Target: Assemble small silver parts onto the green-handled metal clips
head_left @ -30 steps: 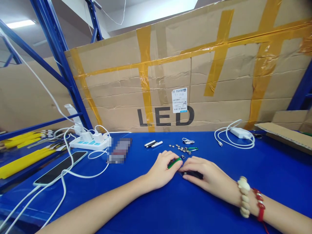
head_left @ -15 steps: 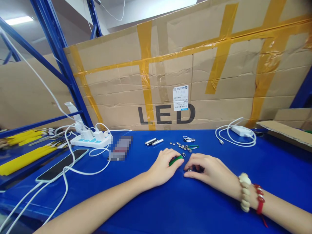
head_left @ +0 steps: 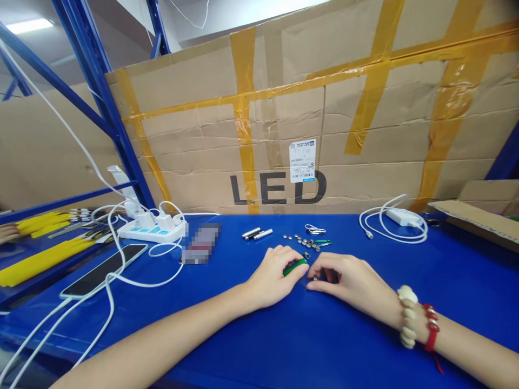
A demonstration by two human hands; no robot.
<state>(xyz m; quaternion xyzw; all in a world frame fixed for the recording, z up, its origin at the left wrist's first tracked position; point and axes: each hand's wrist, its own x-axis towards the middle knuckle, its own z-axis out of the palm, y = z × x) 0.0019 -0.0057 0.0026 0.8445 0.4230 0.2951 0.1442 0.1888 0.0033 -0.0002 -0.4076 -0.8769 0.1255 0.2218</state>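
My left hand is closed round a small green cylinder, its far end between thumb and fingers. Just to the right, my right hand pinches a small dark, shiny piece whose kind I cannot make out. The two hands' fingertips are close together, low over the blue table. Beyond them lie several small round silver discs, a green clip and a small metallic piece. Several slim silver and black tubes rest side by side farther left.
A looped white cord lies behind the discs. On the left are a phone, a blurred-out flat object, and a power strip with trailing cables. A white adapter sits at right. A large cardboard box stands behind the table.
The camera view has shifted slightly. The right thumb and index finger have drawn closer together around the small shiny piece. My left hand still holds the green cylinder.
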